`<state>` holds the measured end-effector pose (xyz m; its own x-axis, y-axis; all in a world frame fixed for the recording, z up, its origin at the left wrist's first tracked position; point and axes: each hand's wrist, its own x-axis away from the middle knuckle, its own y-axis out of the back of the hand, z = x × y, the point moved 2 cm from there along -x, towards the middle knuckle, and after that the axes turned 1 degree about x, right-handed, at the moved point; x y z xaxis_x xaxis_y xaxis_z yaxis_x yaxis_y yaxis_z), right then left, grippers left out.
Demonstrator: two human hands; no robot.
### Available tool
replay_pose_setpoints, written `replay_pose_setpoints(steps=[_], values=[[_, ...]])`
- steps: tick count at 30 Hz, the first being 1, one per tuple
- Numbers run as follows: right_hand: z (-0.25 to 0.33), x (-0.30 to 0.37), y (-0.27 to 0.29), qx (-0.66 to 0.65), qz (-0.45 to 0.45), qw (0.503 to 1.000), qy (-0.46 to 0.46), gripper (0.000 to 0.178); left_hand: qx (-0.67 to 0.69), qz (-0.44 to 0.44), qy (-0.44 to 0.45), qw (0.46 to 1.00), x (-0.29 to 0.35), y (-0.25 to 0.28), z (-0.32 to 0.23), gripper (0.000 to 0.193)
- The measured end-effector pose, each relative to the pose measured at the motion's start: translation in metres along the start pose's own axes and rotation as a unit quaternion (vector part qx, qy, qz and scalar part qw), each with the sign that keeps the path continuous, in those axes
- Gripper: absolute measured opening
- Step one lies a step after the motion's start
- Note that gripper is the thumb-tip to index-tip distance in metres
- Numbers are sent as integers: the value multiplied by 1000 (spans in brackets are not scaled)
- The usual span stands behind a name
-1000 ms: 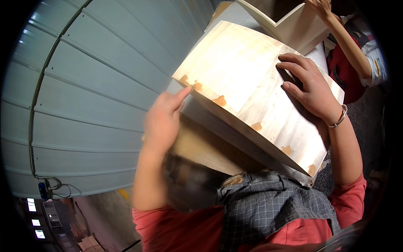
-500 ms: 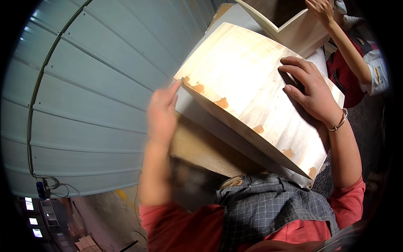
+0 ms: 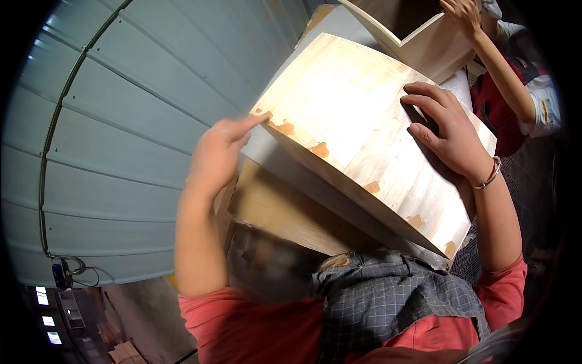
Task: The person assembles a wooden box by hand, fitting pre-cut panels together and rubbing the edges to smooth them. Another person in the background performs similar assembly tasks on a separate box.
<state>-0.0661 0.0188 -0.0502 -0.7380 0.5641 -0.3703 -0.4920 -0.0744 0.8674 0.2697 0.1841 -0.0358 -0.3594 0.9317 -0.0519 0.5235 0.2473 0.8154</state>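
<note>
A pale wooden box [image 3: 357, 115] lies tilted before me, its broad top panel brightly lit. Several tan filler-like patches [image 3: 319, 149] run along the panel's near left edge. My left hand [image 3: 218, 151] is at the box's left corner, slightly blurred. Its index finger stretches out and touches the edge beside a patch; the other fingers are partly curled, and no tool shows in it. Resting on the right part of the panel, my right hand [image 3: 451, 130] has its fingers apart and holds nothing. A bracelet circles that wrist.
Under the box is a light work surface [image 3: 267, 148], with a brown board [image 3: 285, 206] below it. At the upper right, another person's hand [image 3: 464, 15] rests on a second open wooden box [image 3: 424, 45]. A ribbed metal wall [image 3: 121, 151] stands on the left.
My left forearm has swung left and my left hand has shifted outward, its index finger still at the corner. The right hand and the box have stayed put.
</note>
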Motion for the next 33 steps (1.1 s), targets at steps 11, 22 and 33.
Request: replay_pose_setpoints(steps=[11,22,33], values=[[0,0,1,8,3,1000,-1,37,-381,24,-106,918,-16,17,-52,35],[1,-1,0,4,-13,1000,13,35,-456,56,-118,880,-22,20,-62,32],[-11,7,-9,29,-40,998,39,35,-421,55,-227,877,-3,4,-83,33]])
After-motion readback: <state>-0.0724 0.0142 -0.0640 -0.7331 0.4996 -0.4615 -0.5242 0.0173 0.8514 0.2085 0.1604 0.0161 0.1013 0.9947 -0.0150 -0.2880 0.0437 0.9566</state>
